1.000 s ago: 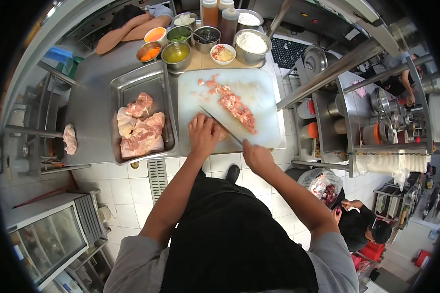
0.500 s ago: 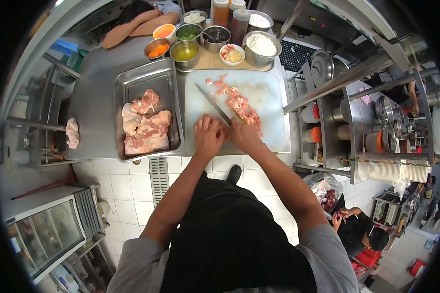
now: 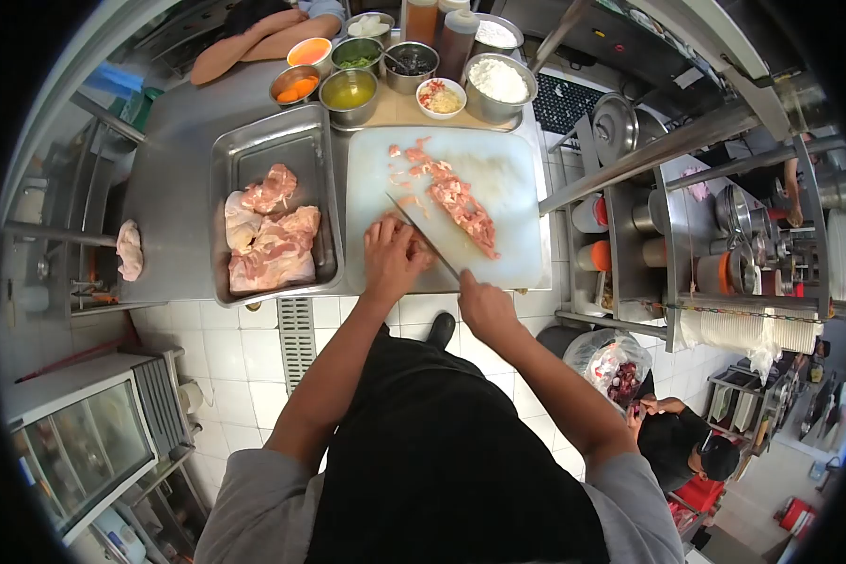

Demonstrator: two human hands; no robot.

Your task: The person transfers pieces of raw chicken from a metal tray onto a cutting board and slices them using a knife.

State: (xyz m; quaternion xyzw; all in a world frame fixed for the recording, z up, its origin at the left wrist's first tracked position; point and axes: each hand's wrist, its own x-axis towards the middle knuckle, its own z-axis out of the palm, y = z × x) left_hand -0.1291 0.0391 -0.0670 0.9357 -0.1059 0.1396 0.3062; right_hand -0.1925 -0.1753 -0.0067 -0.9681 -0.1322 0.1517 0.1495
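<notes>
On the white cutting board (image 3: 512, 174), my left hand (image 3: 392, 260) has its fingers curled down over a piece of raw chicken (image 3: 425, 254), mostly hidden beneath it. My right hand (image 3: 486, 305) grips the handle of a long knife (image 3: 421, 231) at the board's front edge. The blade slants up and left, close beside my left fingertips. A row of chopped raw chicken (image 3: 462, 211) lies to the right of the blade, with small scraps near the board's top. Left of the board, a metal tray (image 3: 329, 202) contains larger raw chicken pieces (image 3: 277, 249).
Behind the board stand a bowl of white flour (image 3: 498, 81), a bowl of yellow liquid (image 3: 350, 92), a small bowl of minced ingredients (image 3: 441, 97) and sauce bottles (image 3: 457, 42). A pale piece of meat (image 3: 129, 250) lies at the table's left edge. Another person's arms (image 3: 254, 47) rest at the back.
My right hand has drawn the knife back toward me, from the chopped row to the board's front edge. The blade now lies nearer my left fingers. A few strips lie left of the row.
</notes>
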